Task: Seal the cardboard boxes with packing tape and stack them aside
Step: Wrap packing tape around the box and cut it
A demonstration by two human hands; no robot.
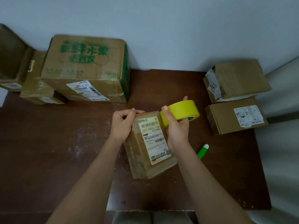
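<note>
Head view — tape roll (183, 110) in right hand (177, 128).

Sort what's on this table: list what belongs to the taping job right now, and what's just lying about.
In the job:
- small labelled box, gripped at its far end by the left hand
- yellow tape roll, held in the right hand

Lying about:
- green marker on the table, right of the box
- large green-printed box, far left
- two boxes at the right edge, untouched
</note>
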